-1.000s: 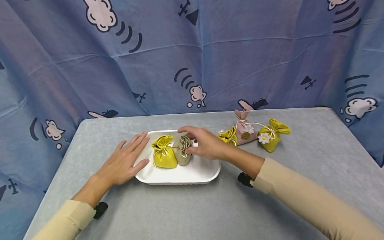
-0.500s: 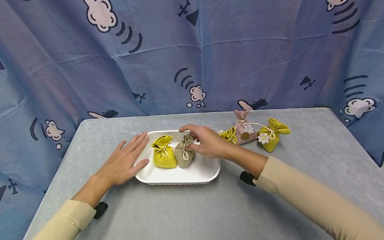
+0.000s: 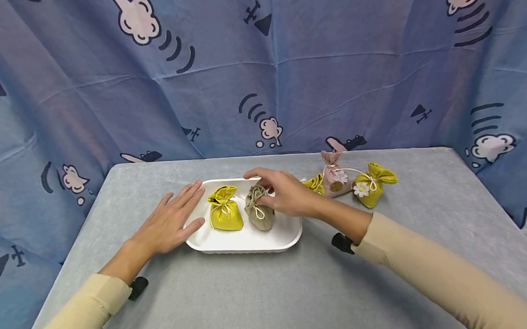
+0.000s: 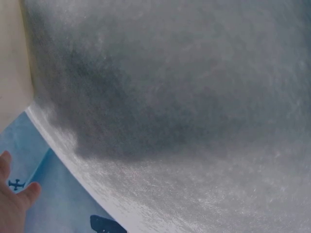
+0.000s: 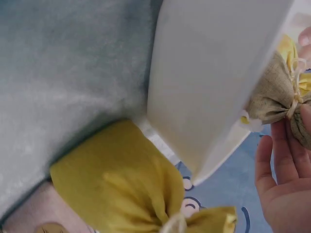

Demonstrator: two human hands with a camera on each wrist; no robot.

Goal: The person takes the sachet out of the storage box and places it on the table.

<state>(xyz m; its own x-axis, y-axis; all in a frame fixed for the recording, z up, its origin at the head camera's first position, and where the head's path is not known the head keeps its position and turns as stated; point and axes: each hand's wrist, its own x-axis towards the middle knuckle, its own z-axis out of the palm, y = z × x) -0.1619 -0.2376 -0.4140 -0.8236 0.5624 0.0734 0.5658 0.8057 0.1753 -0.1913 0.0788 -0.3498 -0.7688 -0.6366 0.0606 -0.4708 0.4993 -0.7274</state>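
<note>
- The right hand (image 3: 287, 195) reaches over the white tray (image 3: 289, 235), thumb and fingers curled round the tied neck of a beige pouch (image 3: 260, 215).
- The right wrist view shows the same pouch (image 5: 277, 99) at the tray's far edge, cord at its neck, fingers (image 5: 284, 162) beside it.
- The beige pouch sits inside the tray, right of centre and tilted, its base on the tray floor.
- A yellow pouch (image 3: 224, 213) stands upright in the tray just left of it; the two are close but a narrow gap shows between them.
- The left hand (image 3: 170, 224) lies flat on the grey counter (image 3: 252, 294), fingers straight and spread, holding nothing; its fingertips touch the tray's left rim.
- The left wrist view gives mostly counter and a bit of the left hand (image 4: 12, 194) in the corner.
- Behind the right wrist on the counter lie another yellow pouch (image 3: 314, 184), a pink pouch (image 3: 333, 180) standing upright, and a yellow pouch with a daisy (image 3: 372, 186).
- These three are bunched near one another, right of the tray.
- A blue cartoon-print cloth (image 3: 258, 70) hangs behind.
</note>
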